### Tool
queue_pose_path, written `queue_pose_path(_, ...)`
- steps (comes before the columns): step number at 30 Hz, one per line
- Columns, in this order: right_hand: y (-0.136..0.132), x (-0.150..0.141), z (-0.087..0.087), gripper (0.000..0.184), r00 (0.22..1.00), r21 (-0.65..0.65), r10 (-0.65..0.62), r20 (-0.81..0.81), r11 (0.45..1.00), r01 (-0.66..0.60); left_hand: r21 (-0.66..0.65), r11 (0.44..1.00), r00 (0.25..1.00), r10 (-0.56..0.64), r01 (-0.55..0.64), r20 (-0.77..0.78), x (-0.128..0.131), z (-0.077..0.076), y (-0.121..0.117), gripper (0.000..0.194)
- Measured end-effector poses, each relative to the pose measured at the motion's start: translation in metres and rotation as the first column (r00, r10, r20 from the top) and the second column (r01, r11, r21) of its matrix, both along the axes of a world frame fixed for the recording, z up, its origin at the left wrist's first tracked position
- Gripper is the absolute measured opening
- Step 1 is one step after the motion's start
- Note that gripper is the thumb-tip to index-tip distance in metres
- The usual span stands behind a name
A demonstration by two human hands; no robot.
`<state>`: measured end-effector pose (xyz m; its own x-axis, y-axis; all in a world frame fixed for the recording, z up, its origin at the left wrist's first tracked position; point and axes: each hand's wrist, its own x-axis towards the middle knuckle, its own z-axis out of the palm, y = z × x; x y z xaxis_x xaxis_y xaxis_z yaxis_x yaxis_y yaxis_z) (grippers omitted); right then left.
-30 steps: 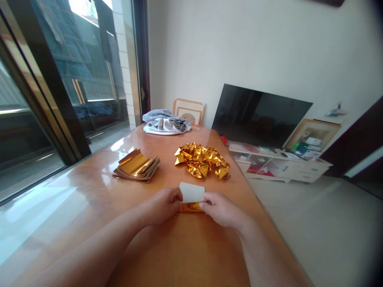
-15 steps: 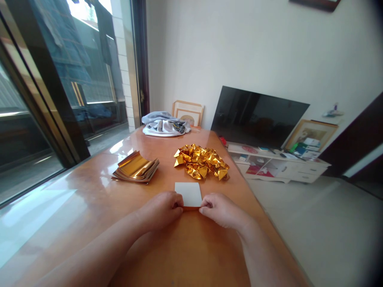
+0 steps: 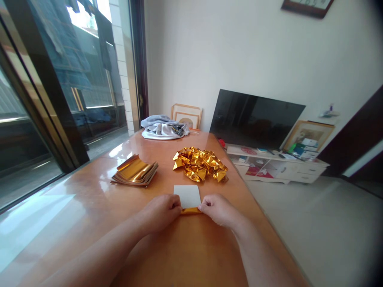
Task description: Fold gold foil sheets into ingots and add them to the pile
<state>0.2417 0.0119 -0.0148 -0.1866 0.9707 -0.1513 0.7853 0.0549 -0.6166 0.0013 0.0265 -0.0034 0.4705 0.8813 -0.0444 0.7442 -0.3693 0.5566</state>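
A sheet of gold foil paper lies on the table with its pale back upward. Its near edge is folded over, so a narrow gold strip shows there. My left hand pinches the left end of this fold, and my right hand pinches the right end. Both hands are closed, thumbs at the paper's near corners. Just beyond the sheet sits a heap of folded gold paper pieces. Off to the left is a stack of gold foil sheets, curling up at the edges.
The glossy wooden table has its right edge beside my right forearm. Folded clothes lie at its far end, near leaning picture frames. A television stands on a white cabinet beyond. Glass sliding doors run along the left.
The fold at the sheet's near edge now shows a brighter, wider gold strip. Both hands keep their pinch with only slight movement. The view has tilted up a little.
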Motion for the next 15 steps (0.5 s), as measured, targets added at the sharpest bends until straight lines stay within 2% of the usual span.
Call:
queue_pose_path(6,0.002,0.001,-0.007,0.024,1.000,0.025,-0.022,0.003,0.999,0.022,0.058,0.998,0.997,0.031,-0.027,-0.064,0.002,0.002,-0.003,0.021)
queue_pose_path(15,0.000,-0.001,-0.007,0.019,0.998,0.057,-0.024,0.057,0.998,0.020,0.085,0.996,0.994,0.045,-0.037,-0.095,0.001,-0.008,0.001,0.015)
